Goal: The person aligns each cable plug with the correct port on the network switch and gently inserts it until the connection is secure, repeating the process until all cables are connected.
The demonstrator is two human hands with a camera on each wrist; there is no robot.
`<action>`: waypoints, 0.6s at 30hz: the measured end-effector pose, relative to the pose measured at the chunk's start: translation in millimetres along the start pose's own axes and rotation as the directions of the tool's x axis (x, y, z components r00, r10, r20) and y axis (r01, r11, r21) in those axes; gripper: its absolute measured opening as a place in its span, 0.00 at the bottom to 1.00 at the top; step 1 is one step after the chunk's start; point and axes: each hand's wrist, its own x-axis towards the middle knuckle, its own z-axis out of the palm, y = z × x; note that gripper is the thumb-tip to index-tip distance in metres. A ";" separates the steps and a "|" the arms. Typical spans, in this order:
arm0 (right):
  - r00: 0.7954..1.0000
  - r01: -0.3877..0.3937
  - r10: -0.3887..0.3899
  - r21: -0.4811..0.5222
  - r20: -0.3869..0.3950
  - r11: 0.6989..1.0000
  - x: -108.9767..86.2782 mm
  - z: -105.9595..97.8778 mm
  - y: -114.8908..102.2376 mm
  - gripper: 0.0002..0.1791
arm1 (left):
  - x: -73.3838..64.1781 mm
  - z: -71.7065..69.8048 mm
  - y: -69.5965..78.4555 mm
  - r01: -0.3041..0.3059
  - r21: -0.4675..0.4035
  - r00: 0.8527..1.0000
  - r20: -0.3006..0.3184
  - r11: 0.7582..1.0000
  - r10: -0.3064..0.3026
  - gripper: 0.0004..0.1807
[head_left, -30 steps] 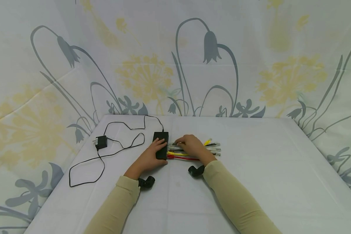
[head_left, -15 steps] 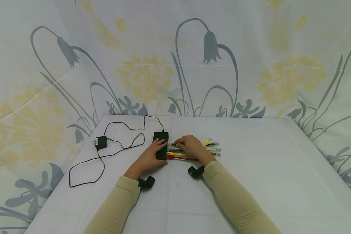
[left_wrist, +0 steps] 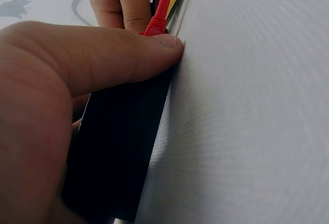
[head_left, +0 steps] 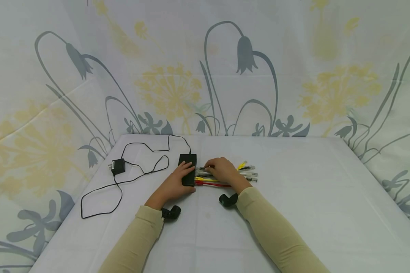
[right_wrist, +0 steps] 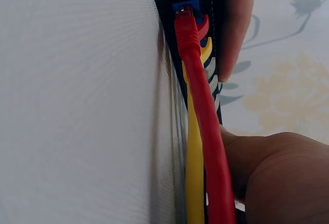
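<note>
A black network switch (head_left: 187,157) lies on the table with several network cables at its right side. My left hand (head_left: 174,184) holds it, fingers across the top and thumb (left_wrist: 123,54) against the near end. My right hand (head_left: 224,170) pinches the plug end of a network cable close to the switch; fingers and plug are partly hidden. Nearest me, a red cable (right_wrist: 205,116) sits plugged into a blue-framed port. Beside it runs a yellow cable (right_wrist: 194,178). Paler clear-booted plugs (right_wrist: 211,70) line up farther along. Loose cable ends (head_left: 251,174) stick out past my right hand.
A black power adapter (head_left: 118,166) lies to the left, its thin black cord (head_left: 100,187) looped over the white table (head_left: 294,204) and running to the switch's far end. A flower-printed curtain (head_left: 177,45) stands behind the table.
</note>
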 end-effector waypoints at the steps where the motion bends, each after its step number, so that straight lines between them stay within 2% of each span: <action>1: 1.000 -0.001 0.001 -0.002 -0.002 1.000 0.2 0.2 -0.1 0.12 | -0.1 -0.1 0.1 0.003 -0.002 1.000 0.002 1.000 -0.003 0.44; 18: 1.000 -0.014 0.015 -0.031 0.021 0.999 1.4 -0.6 -5.1 0.09 | -0.7 -0.2 1.3 -0.019 -0.009 1.000 -0.008 1.000 0.019 0.43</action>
